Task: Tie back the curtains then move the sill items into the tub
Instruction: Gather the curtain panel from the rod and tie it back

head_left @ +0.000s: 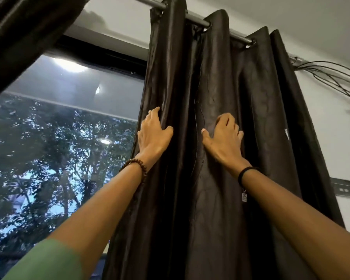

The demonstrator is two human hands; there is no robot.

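From my screen the curtain [220,178] reads as dark brown cloth, smooth with a satin sheen (a few loose threads hang off it). The rod [196,19] is polished metal, the window glass [59,148] glossy and reflective, the bracelet [136,164] matt wooden beads, the wall [321,27] matt.

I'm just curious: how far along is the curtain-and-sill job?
Early. Done: nothing visible; no tie shows on the right curtain. In hand: the left hand grips its edge, and the right hand curls its fingers into the folds. Left: tying back, then the sill items; sill and tub are out of view.
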